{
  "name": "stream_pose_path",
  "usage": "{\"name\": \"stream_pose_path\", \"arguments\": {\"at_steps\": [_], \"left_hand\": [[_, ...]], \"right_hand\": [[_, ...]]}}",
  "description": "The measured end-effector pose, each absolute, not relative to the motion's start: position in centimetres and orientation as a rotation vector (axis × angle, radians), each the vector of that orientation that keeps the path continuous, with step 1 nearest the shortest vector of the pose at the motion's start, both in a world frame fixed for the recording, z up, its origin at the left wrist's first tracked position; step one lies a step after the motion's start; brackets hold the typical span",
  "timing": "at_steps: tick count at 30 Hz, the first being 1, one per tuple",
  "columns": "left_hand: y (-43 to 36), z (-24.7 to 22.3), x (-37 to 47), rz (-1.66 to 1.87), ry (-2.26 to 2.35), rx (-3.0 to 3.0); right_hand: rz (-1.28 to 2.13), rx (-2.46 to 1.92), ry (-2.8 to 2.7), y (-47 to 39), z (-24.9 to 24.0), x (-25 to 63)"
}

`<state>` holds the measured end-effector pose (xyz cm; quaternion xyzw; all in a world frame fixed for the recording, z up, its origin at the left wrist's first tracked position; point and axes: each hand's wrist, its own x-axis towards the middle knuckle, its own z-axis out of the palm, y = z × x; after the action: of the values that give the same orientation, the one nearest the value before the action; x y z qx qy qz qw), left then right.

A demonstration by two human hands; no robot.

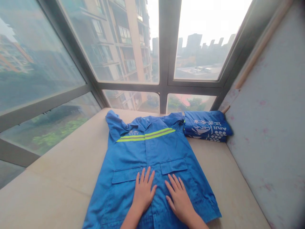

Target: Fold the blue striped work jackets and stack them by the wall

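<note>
A blue work jacket [133,156] with a yellow-green and grey stripe across its chest lies front side up, its collar toward the window. My left hand [143,190] rests flat on the jacket's lower front, just below the left pocket flap, fingers spread. On the other side of the front closure, my right hand [178,197] lies flat below the right pocket flap, its fingers also apart. Neither hand holds anything. The sleeves are mostly out of sight, and the hem runs toward the bottom of the view.
The jacket lies on a pale stone sill [59,178]. A folded blue bundle with white print [206,125] sits at the back right, near the wall [269,127]. Grey window frames [164,57] border the sill at the back and left.
</note>
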<state>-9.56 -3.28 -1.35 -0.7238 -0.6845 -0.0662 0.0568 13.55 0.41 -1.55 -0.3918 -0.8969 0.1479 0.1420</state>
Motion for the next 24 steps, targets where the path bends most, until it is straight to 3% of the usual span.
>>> {"name": "stream_pose_path", "arguments": {"at_steps": [7,16,24], "left_hand": [[-4.5,-0.7,-9.8,-0.207,-2.088,-2.199],[-4.6,0.5,-9.8,-0.198,-2.191,-2.198],[2.5,2.1,-5.6,-0.374,-2.144,-2.246]], "right_hand": [[0.419,-1.169,-2.395,3.1,0.4,14.4],[0.383,-1.213,-2.568,3.1,-1.5,14.7],[0.723,-1.113,-2.511,3.9,2.1,13.0]]}}
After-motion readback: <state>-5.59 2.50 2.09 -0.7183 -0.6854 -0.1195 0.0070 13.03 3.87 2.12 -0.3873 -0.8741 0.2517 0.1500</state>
